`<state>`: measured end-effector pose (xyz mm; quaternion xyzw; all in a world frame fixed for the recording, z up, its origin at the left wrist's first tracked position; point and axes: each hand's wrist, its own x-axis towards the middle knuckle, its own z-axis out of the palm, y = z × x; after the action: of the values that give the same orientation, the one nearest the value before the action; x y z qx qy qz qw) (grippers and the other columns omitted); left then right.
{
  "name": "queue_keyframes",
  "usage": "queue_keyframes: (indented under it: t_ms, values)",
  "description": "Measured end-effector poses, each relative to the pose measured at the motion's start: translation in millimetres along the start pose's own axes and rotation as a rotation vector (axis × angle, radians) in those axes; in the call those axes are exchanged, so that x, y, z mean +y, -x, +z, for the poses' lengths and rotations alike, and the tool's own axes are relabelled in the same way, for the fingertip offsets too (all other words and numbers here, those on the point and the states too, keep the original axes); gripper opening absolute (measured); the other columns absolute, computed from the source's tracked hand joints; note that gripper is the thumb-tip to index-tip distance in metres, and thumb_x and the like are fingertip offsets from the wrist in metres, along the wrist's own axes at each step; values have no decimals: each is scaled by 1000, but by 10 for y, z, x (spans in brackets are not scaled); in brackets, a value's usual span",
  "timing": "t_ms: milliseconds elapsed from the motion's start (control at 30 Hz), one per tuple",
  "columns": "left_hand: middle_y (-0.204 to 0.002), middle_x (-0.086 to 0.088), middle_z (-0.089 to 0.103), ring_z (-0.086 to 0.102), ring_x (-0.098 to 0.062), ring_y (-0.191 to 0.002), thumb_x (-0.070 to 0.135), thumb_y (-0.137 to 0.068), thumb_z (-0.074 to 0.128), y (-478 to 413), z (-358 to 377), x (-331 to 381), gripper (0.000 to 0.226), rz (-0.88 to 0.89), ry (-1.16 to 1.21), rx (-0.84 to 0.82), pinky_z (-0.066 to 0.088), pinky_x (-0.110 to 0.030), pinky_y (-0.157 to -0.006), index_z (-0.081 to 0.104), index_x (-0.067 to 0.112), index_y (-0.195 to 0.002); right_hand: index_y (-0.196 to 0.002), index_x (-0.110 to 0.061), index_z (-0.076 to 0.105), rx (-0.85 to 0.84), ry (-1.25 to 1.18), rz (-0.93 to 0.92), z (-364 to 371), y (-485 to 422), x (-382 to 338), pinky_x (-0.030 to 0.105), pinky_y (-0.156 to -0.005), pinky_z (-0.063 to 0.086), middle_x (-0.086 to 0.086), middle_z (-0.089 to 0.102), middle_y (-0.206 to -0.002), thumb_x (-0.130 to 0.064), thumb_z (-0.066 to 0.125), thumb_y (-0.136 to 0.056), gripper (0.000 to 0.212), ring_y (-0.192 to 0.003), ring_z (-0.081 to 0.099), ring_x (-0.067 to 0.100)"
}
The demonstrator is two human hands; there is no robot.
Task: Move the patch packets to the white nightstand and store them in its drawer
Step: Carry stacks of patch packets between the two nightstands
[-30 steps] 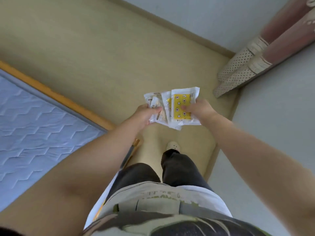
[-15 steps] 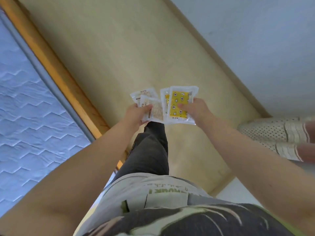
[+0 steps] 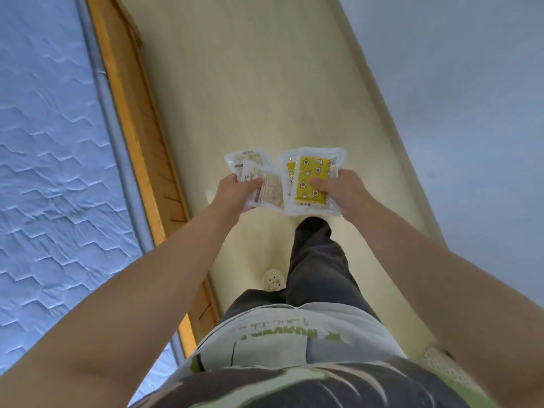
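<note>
Head view looks down at two pale packets (image 3: 272, 192) with brown print, held in my left grip (image 3: 235, 195). My thumb presses on the front one, and it lies partly over the back one. Right beside them are two yellow packets (image 3: 312, 169) with little star and flower shapes, held in my right grip (image 3: 343, 194). My thumb pinches the front one, and the other peeks out on its left side. The pale pair and the yellow pair meet in the middle, but I cannot tell if they touch. Both grips are closed on their packets and held out in front of me, side by side, above the floor (image 3: 250, 83).

The floor is light wood. My dark trouser leg (image 3: 318, 254) reaches forward under the packets, and a cream slipper (image 3: 273, 279) with holes shows just beside it. On my left runs an orange wooden bed frame (image 3: 138, 128) next to a pale blue quilted mattress (image 3: 44, 142). On my right is a grey wall (image 3: 456, 113). My printed shirt (image 3: 279, 343) fills the bottom.
</note>
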<state>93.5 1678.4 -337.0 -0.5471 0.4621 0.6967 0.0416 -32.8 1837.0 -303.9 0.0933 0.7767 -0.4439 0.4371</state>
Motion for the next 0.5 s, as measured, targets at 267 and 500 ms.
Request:
queue_keyframes:
  t_ms: [267, 500]
  values:
    - [-96, -2, 69, 68, -21, -89, 13, -86, 70, -1454, -105, 1776, 13, 30, 85, 142, 56, -40, -86, 60, 18, -91, -100, -7, 64, -156, 155, -134, 538, -1721, -2130, 41, -89, 54, 11, 69, -107, -7, 71, -82, 20, -96, 67, 25]
    - [-99, 0, 69, 68, -23, -93, 12, -88, 67, -2362, -424, 3169, 14, 42, 173, 256, 56, -38, -86, 61, 18, -99, -95, -11, 66, -259, 319, -135, 1299, -2867, -3768, 45, -93, 52, 11, 70, -105, -8, 73, -80, 17, -96, 68, 26]
